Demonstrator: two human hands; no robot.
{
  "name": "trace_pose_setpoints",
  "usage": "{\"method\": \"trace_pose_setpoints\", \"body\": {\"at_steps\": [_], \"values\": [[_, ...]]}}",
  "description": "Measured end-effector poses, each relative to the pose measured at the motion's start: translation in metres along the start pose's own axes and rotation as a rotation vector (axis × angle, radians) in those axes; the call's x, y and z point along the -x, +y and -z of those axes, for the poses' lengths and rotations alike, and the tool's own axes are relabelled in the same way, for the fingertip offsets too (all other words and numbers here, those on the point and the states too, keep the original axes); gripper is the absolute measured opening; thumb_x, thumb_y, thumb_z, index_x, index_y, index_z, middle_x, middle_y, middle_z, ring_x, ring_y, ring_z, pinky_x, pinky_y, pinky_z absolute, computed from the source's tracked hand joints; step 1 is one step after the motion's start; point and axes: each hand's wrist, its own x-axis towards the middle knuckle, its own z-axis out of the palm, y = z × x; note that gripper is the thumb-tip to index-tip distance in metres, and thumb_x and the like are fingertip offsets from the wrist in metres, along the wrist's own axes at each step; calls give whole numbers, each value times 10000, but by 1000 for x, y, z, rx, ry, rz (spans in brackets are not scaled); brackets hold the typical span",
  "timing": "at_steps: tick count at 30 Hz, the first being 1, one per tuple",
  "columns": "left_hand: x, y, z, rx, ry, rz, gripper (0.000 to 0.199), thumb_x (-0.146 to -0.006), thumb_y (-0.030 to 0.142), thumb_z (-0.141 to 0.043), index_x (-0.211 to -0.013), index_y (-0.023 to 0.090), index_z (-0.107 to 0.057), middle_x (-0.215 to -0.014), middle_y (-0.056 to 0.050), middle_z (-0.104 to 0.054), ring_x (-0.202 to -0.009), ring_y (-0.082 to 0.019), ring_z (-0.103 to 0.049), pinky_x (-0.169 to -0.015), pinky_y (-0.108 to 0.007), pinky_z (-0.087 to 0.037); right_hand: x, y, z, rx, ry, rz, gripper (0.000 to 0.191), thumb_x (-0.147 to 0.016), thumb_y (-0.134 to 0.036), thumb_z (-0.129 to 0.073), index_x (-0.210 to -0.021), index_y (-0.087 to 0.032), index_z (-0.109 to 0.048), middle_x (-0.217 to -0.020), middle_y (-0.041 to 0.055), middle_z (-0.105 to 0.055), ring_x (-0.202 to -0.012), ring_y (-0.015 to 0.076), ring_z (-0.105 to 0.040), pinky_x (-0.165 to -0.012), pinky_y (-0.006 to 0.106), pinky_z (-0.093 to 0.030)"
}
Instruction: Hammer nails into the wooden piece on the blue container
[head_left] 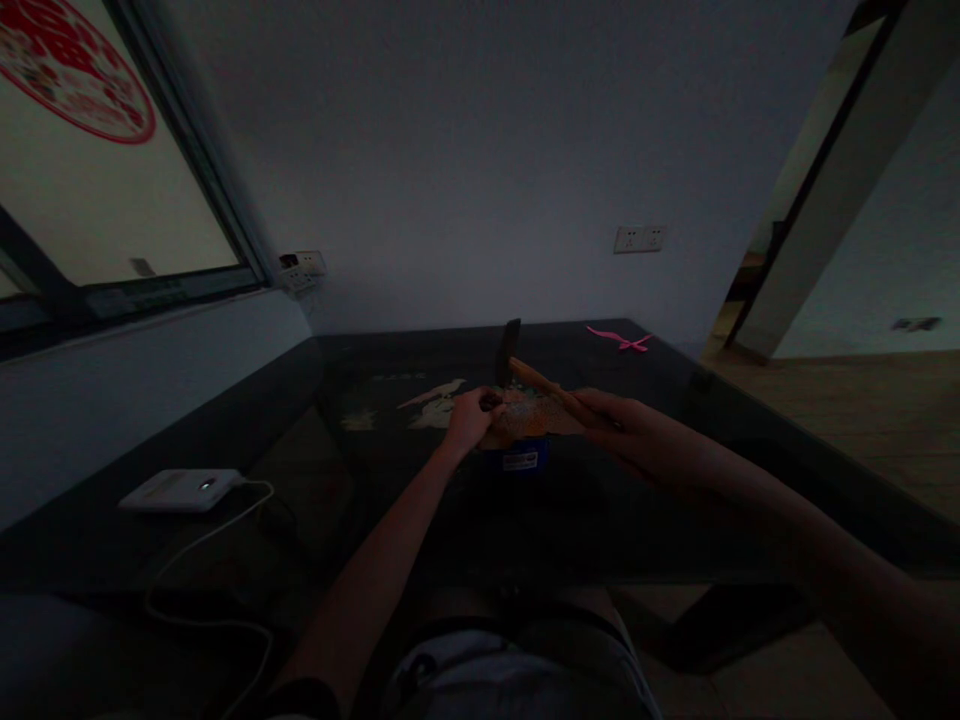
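Note:
My right hand (626, 425) is wrapped round the wooden handle of a hammer (547, 385). Its dark head (508, 350) stands raised just beyond my left hand. With fingers closed, my left hand (470, 415) grips a small dark brown thing (491, 401), too dim to name. Below both hands lies a flat, speckled orange-brown piece (529, 417), perhaps board or stone. It rests above a blue container (517, 457) with a white label. My left fingers touch or nearly touch the speckled piece's left side.
The dark glossy table (420, 500) bears a pale printed bird picture (439, 405). A white power bank (184, 490) with a white cable (202, 545) lies at the left. At the back right is a pink ribbon (626, 342). A wall (465, 200) with sockets closes off the far edge.

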Motion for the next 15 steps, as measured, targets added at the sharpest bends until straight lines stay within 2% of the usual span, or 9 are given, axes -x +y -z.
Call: {"method": "trace_pose_setpoints", "body": {"at_steps": [5,8,13,15], "values": [[2,4,3,-49,1,25,130,-718,185,-670,-842,149,-653,-852,-62,-703,-773,-174,-652,-696,-265,-501,-5,9,-5,43,7,35,413,-797,-215,-474,-1202,-173,-544,-829,42,-599,-437,81,-468,-376,199,-390],[2,5,4,-72,7,10,146,-716,198,-674,-853,152,-656,-862,-65,-702,-788,-190,-651,-705,-284,-498,-3,8,-6,2,-10,-32,450,-802,-220,-463,-1246,-178,-518,-741,23,-597,-378,84,-435,-337,210,-362],[1,3,3,-21,-7,-9,96,-730,168,-656,-824,149,-651,-824,-58,-699,-769,-164,-650,-721,-275,-498,4,-2,1,-33,1,7,438,-828,-242,-451,-1258,-165,-490,-604,-36,-513,-361,72,-409,-332,181,-351],[1,2,2,-41,-3,-13,105,-728,175,-660,-829,148,-653,-829,-61,-699,-773,-168,-649,-724,-281,-497,3,1,0,-21,-7,-9,447,-831,-239,-438,-1269,-164,-484,-621,-27,-534,-360,79,-413,-342,196,-371]]}}
